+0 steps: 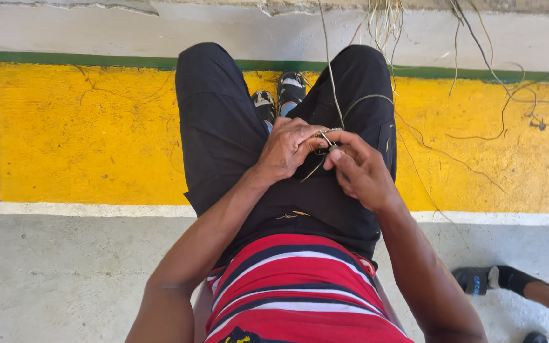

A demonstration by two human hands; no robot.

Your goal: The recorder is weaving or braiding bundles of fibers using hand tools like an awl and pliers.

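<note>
Pinching thin fibres [323, 136] over the lap, both hands together.
Left hand [289, 150] and right hand [360, 170] clamp the strands; loose ones trail up toward the yellow floor [90, 133].

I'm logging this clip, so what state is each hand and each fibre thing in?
left hand: closed, pinching the woven strip
right hand: fingers curled, pinching the same strip
woven strip: held between both hands above the lap
long fibre strands: run taut up from the strip
loose fibres: lying scattered on the yellow floor
</note>
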